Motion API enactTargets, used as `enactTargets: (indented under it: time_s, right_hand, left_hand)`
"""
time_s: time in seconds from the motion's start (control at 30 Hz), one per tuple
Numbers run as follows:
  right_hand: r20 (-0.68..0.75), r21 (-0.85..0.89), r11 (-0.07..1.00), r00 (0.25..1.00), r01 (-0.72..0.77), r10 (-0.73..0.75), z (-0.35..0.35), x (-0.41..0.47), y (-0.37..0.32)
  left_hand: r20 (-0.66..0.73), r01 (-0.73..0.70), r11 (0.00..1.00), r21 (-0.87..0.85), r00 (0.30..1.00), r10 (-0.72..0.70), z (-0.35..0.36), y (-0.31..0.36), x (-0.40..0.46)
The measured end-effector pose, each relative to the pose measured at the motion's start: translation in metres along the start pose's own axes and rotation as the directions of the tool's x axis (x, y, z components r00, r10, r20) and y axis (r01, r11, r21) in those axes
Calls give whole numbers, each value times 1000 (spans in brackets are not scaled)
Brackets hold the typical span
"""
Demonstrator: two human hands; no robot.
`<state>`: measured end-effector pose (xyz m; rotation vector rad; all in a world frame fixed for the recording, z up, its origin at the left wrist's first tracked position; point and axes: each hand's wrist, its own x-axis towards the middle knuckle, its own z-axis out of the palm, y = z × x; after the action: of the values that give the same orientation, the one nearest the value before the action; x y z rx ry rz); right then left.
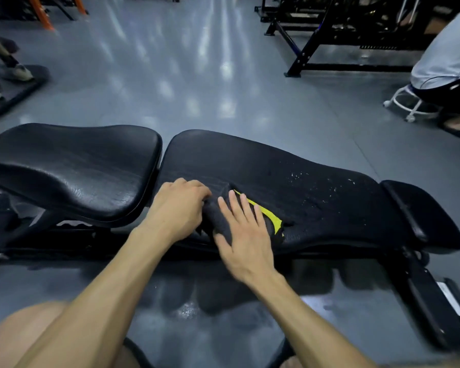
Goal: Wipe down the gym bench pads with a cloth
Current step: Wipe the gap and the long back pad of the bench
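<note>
Head view. A dark grey cloth with a yellow edge stripe [250,216] lies bunched on the near edge of the long black vinyl back pad [290,187], close to the gap that separates it from the black contoured vinyl seat pad [72,166]. The left hand [177,208] is curled into a loose fist, its fingers closed on the left end of the cloth. The right hand [246,240] lies flat on top of it, fingers spread and extended, pressing rather than gripping; it is somewhat blurred. White specks and droplets [316,184] show on the back pad to the right of the hands — that stretch appears not yet wiped. A smaller black end pad [420,211] sits at the far right.

Assessment: the cloth looks soft, light and limp, likely to bunch or fold under a sideways push. Best held gathered at one end with a flat palm spreading the rest. The vinyl appears smooth and possibly slick where wet — steady downward pressure is advisable.
</note>
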<state>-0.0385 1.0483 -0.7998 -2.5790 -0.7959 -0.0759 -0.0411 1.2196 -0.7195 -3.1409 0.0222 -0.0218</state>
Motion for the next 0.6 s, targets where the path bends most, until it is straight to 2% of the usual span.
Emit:
enactTargets:
  time_s: [0.07,0.1,0.13,0.2,0.23,0.27,0.33,0.43,0.6]
  right_hand:
    - [-18,33,999,1000,19,-19,-13,-8,26]
    - [-41,46,999,999,-18,19,-18,-9,45]
    - [-69,63,992,991,-111,115,-27,-13,63]
    - [-107,134,908,906,-396,411,-38,-22,90]
    - [-116,134,861,855,-490,505,-37,-21,92]
    - [-135,92,852,841,-516,524,-34,-20,86]
    - [-151,5,898,887,-441,436,-20,-17,64]
    - [-143,-10,966,957,-258,254,-2,-26,34]
    - [-172,52,982,967,-179,186,-2,-29,44]
  left_hand:
    - [27,-16,1000,21,1000,16,3,0,-2]
    - [38,-16,1000,21,999,15,4,-3,-1]
    - [42,-21,1000,7,999,21,5,-4,-1]
    - [25,-49,999,-14,998,49,5,-3,0]
    - [22,-53,998,-16,998,53,5,-4,0]
    - [23,-50,999,-21,998,51,6,-5,2]
    - [22,-43,998,-40,999,44,6,-6,8]
    - [5,-30,998,-56,1000,31,7,-7,22]
    - [-43,-61,993,-104,997,57,12,11,57]
